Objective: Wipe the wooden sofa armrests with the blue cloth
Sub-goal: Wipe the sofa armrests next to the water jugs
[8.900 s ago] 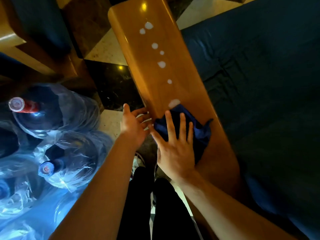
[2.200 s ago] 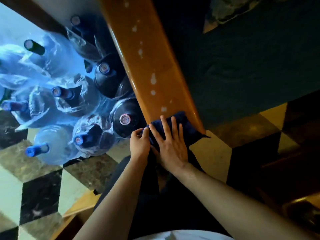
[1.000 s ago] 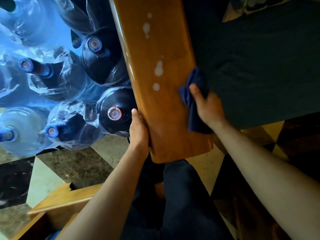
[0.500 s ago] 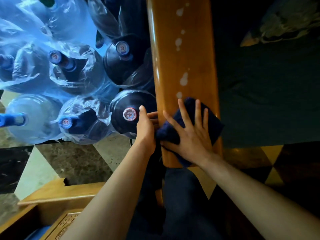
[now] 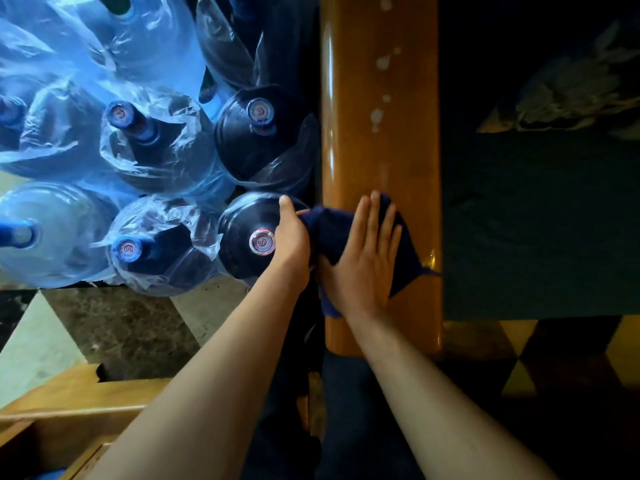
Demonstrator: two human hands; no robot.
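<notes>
A glossy wooden sofa armrest [image 5: 377, 140] runs from the top of the view down toward me, with white smears along its far half. The dark blue cloth [image 5: 403, 251] lies across its near end and hangs over the left edge. My right hand [image 5: 367, 258] presses flat on the cloth, fingers straight and close together. My left hand [image 5: 292, 237] curls round the armrest's left edge, where the cloth's hanging part lies against its fingers.
Several large water bottles [image 5: 166, 150] wrapped in clear plastic stand packed against the armrest's left side. A dark sofa seat cushion [image 5: 540, 220] lies to the right. Wooden furniture [image 5: 52, 410] sits at the lower left on a chequered marble floor [image 5: 131, 327].
My right hand has pushed the cloth a little leftward on the armrest's near end, so it now drapes over the left edge by my left hand. The nearest white smear is gone.
</notes>
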